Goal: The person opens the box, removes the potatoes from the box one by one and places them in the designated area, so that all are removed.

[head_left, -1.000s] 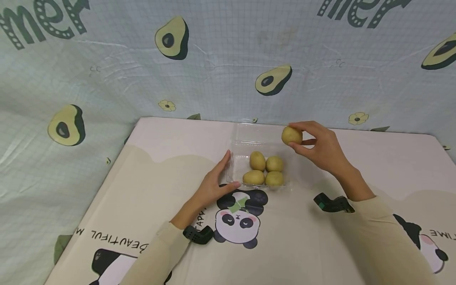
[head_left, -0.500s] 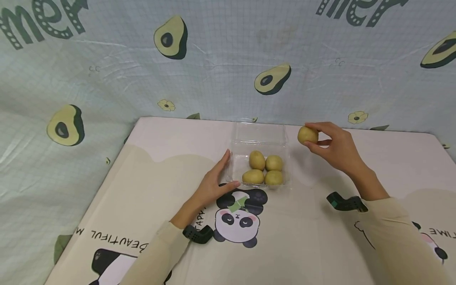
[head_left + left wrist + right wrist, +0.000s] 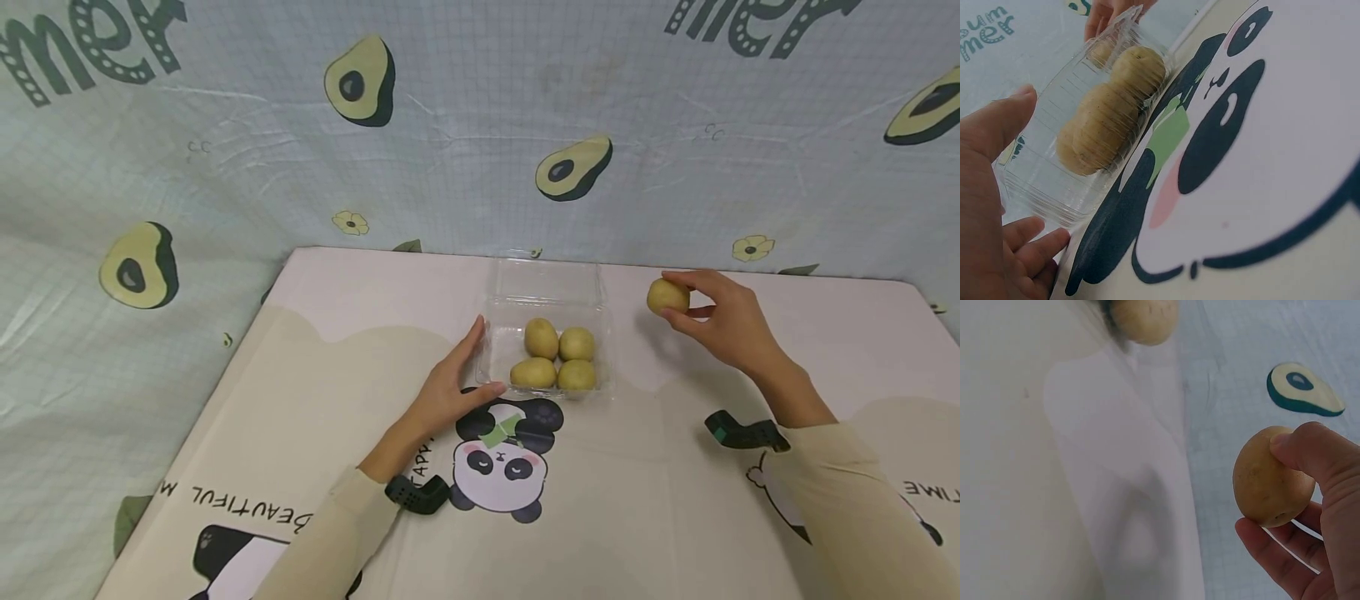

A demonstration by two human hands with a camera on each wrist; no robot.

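In the head view my right hand (image 3: pixel 726 323) holds a potato (image 3: pixel 667 296) between thumb and fingertips, off to the right of a clear plastic box (image 3: pixel 498 346). The right wrist view shows that potato (image 3: pixel 1269 481) from close by, pinched under the thumb. Several more potatoes (image 3: pixel 541 337) lie in the box, grouped toward its right side. My left hand (image 3: pixel 447 392) rests at the box's left side, fingers spread and thumb by the front left corner. In the left wrist view its fingertips (image 3: pixel 1057 240) are at the box's edge.
The box's clear lid (image 3: pixel 551 279) is folded back toward the wall. A light tablecloth (image 3: pixel 600 500) printed with pandas covers the table. Behind the table hangs a pale sheet (image 3: pixel 465 158) with avocado prints, close to the far edge.
My right hand has carried its potato rightward from beside the lid, and most recently somewhat lower in the view. My left hand and the box have stayed in place.
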